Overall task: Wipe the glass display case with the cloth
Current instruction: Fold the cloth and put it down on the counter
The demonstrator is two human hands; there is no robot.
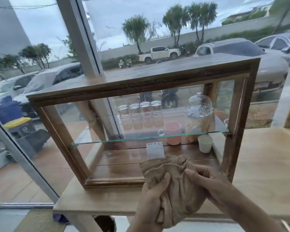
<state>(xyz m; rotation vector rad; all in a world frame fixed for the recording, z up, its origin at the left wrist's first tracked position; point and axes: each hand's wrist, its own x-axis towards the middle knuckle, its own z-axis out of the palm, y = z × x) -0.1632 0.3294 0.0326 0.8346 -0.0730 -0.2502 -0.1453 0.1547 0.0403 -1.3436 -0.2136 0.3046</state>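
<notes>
Behind cloth (174, 186), hidden lower frame of display case (141, 85)

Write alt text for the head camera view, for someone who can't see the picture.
The left hand and right hand grip a bunched beige cloth in front of a wooden-framed glass display case standing on a light wooden table. Inside the case are stacked glasses, a pink mug and a white paper cup.

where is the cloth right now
Head view, bottom centre: the cloth is held by the left hand and right hand, just in front of the display case.
</notes>
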